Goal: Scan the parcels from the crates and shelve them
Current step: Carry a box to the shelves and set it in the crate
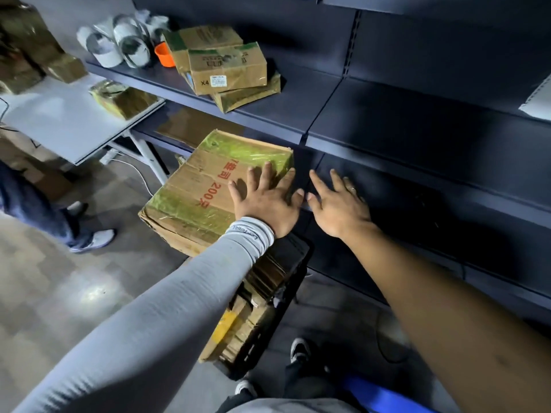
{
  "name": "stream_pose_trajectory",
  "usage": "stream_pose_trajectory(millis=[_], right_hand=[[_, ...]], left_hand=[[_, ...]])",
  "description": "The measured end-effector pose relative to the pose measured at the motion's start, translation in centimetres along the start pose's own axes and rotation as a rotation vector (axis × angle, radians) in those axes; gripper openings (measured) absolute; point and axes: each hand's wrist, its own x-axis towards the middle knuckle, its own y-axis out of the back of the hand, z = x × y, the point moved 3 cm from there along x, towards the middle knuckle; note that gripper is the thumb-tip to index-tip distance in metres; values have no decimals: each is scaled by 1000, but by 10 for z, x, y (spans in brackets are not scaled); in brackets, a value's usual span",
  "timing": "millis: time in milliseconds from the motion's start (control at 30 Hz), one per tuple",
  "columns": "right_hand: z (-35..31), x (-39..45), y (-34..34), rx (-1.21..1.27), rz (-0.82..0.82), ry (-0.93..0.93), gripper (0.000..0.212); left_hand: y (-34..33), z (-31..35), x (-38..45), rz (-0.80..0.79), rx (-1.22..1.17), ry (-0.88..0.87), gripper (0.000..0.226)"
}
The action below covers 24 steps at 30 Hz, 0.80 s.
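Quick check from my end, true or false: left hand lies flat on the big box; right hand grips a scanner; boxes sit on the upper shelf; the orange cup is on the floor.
1. The left hand lies flat on the big box. True.
2. The right hand grips a scanner. False: it is open and holds nothing.
3. Boxes sit on the upper shelf. True.
4. The orange cup is on the floor. False: it is on the upper shelf.

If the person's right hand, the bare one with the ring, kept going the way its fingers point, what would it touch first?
Most likely the dark metal shelf. The right hand is flat, fingers spread, pointing up and away into that shelf bay, beside the green-taped cardboard box. Nothing else shows ahead, though the bay is dark and depth is unclear.
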Motion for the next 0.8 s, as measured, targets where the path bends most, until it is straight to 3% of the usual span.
stream_pose_trajectory(millis=[500, 800], right_hand=[[59, -65, -28, -49, 96, -82, 60], [111, -77, -41, -49, 41, -191, 62]], left_hand=[[-60, 55, -51, 67, 95, -243, 61], [-96, 86, -48, -78, 15, -257, 61]])
